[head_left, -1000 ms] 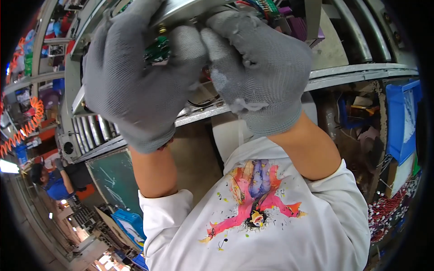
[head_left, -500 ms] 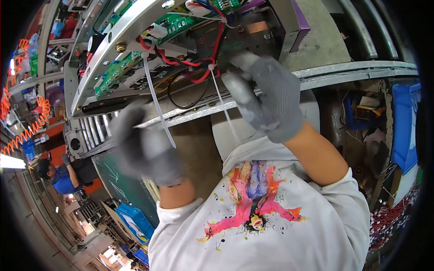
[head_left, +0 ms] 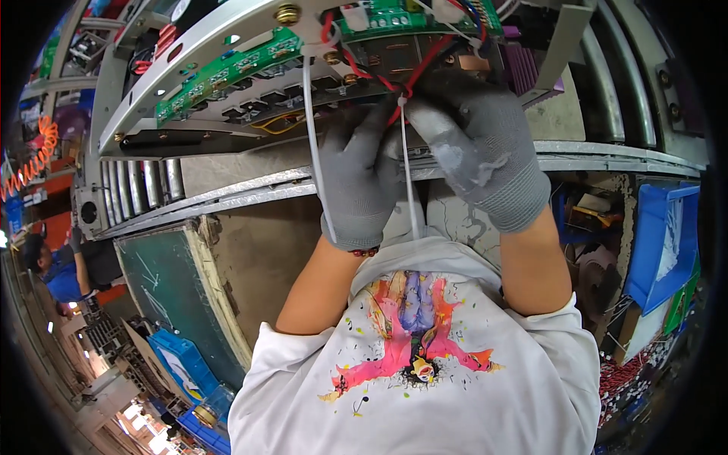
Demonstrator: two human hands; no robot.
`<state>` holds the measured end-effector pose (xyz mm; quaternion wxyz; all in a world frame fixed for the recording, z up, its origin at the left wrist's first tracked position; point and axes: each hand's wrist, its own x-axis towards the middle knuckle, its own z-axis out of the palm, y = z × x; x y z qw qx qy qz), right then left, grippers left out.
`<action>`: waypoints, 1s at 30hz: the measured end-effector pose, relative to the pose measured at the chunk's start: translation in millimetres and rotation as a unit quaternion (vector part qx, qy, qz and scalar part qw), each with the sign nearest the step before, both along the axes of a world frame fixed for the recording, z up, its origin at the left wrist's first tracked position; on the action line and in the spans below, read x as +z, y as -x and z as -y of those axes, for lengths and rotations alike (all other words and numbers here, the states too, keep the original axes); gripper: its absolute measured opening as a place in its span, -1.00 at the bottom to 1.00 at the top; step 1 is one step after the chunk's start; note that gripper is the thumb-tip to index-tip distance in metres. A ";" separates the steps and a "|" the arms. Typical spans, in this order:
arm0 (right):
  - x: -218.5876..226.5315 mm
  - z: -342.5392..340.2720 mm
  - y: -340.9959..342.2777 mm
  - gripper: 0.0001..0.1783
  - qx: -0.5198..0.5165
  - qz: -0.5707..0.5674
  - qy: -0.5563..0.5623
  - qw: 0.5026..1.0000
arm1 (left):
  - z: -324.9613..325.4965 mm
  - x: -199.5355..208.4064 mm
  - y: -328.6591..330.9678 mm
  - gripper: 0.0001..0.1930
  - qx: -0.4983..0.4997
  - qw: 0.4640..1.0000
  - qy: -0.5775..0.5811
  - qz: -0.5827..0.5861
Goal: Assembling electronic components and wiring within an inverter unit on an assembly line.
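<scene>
A chassis with green circuit boards lies open before me. Red wires run through it, gathered by a white cable tie whose long tail hangs toward my shirt. My left hand, in a grey glove, is closed at the left of the bundle, fingertips partly hidden among the wires. From the right, my right hand, gloved too, curls round the bundle with its thumb beside the tie's head; its other fingers are mostly hidden. A second white cable tie hangs from the chassis and passes over my left hand.
A metal rail borders the conveyor, with rollers at the left and more rollers at the right. A purple heatsink stands inside the chassis. Blue bins sit at the right. Another person is at far left.
Both hands have come together at the red wires; the left moved up and right from beside the rail. The chassis appears shifted to the right in view.
</scene>
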<state>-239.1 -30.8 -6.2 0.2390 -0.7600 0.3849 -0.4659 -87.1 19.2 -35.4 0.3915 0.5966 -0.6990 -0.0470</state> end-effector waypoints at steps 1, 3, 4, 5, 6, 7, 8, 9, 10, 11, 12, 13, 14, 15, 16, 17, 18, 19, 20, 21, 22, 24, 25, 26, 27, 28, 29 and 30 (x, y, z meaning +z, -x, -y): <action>4.6 3.0 0.8 -0.77 0.028 -0.045 0.003 0.999 | -0.3 0.2 -1.4 -0.63 0.003 1.000 0.002 -0.006; 21.7 -6.5 -2.4 -0.79 0.075 0.078 -0.184 0.977 | -0.2 -0.3 -2.6 -0.61 -0.015 1.000 0.001 -0.022; 27.8 -10.6 -5.9 -0.80 0.114 0.203 -0.364 0.902 | 0.8 -4.4 -3.8 -0.58 -0.015 0.999 0.025 -0.036; 29.8 -12.0 -11.4 -0.80 0.111 0.198 -0.363 0.904 | 1.1 -4.5 1.4 -0.58 -0.017 0.999 0.027 -0.042; 29.9 -13.3 -17.7 -0.78 0.099 0.241 -0.365 0.894 | 1.1 -4.8 11.5 -0.58 0.004 0.992 0.039 -0.116; 28.8 -14.3 -21.0 -0.75 0.085 0.283 -0.366 0.882 | 1.6 -4.9 17.7 -0.57 0.023 0.980 0.050 -0.190; 24.8 -12.3 -21.8 -0.75 0.083 0.280 -0.364 0.884 | 4.5 -6.7 18.3 -0.61 0.025 0.981 0.097 -0.163; 19.9 -10.2 -22.2 -0.77 0.077 0.254 -0.326 0.907 | 7.6 -5.6 18.8 -0.61 0.023 0.981 0.099 -0.168; 18.1 -7.7 -21.8 -0.78 0.069 0.228 -0.288 0.927 | 10.4 -3.1 19.3 -0.63 0.034 0.984 0.123 -0.120; 19.3 -7.4 -20.7 -0.78 0.068 0.225 -0.288 0.928 | 10.7 -0.6 19.4 -0.64 0.048 0.986 0.145 -0.072; 21.0 -7.6 -19.2 -0.78 0.021 0.142 -0.158 0.977 | 13.5 0.8 19.4 -0.68 0.032 0.980 0.152 -0.120; 22.5 -8.5 -18.3 -0.78 -0.024 0.056 -0.024 0.998 | 10.3 3.9 19.6 -0.68 0.032 0.980 0.152 -0.124; 22.4 -19.6 -18.5 -0.77 -0.010 0.137 -0.254 0.957 | 7.5 6.9 20.5 -0.70 0.013 0.984 0.075 -0.163; 22.5 -16.0 -17.1 -0.77 -0.010 0.133 -0.252 0.958 | 7.9 8.6 21.2 -0.72 -0.007 0.980 -0.003 -0.200; 22.5 -12.1 -15.0 -0.75 -0.011 0.068 -0.153 0.986 | 12.7 8.5 21.8 -0.72 -0.006 0.979 -0.001 -0.204; 23.1 -12.5 -12.6 -0.73 -0.014 0.001 -0.053 0.998 | 14.1 8.8 22.3 -0.72 -0.012 0.986 0.032 -0.161; 18.6 -7.6 -9.7 -0.70 -0.023 -0.014 -0.008 1.000 | 15.5 8.9 22.6 -0.71 -0.017 0.991 0.064 -0.118; 15.4 -3.3 -10.2 -0.70 -0.024 -0.018 -0.009 0.999 | 16.2 9.4 22.5 -0.70 -0.022 0.992 0.096 -0.074; 12.4 0.0 -11.0 -0.69 -0.033 0.013 -0.043 0.998 | 13.5 10.8 21.0 -0.68 -0.003 0.998 0.058 -0.035; 11.4 1.0 -11.0 -0.68 -0.042 0.043 -0.076 0.995 | 13.9 9.4 18.3 -0.68 -0.005 0.998 0.057 -0.040; 17.2 1.1 -9.5 -0.68 -0.050 0.036 -0.081 0.995 | 14.8 6.9 15.6 -0.68 -0.028 0.997 0.072 -0.030; 7.8 0.5 -16.5 -0.68 -0.061 0.115 -0.137 0.982 | 13.7 3.2 23.4 -0.70 -0.050 0.982 0.023 -0.183; 3.9 0.6 -18.5 -0.68 -0.070 0.196 -0.193 0.959 | 15.1 -4.8 24.5 -0.70 -0.053 0.981 0.025 -0.187; 3.6 0.8 -16.3 -0.68 -0.075 0.192 -0.190 0.960 | 16.0 -12.3 27.6 -0.73 -0.055 0.980 0.073 -0.176; 3.6 2.3 -13.5 -0.68 -0.090 0.150 -0.143 0.974 | 16.7 -16.1 30.7 -0.75 -0.056 0.977 0.121 -0.166; 4.2 4.1 -10.0 -0.68 -0.105 0.107 -0.095 0.984 | 15.8 -16.1 31.1 -0.80 -0.062 0.979 0.100 -0.164; 3.7 5.2 -7.3 -0.68 -0.117 0.066 -0.048 0.990 | 13.9 -17.8 31.9 -0.80 -0.065 0.979 0.100 -0.167; 9.8 6.4 -3.1 -0.70 -0.108 0.042 -0.057 0.992 | 11.5 -20.6 33.1 -0.81 -0.049 0.984 0.094 -0.143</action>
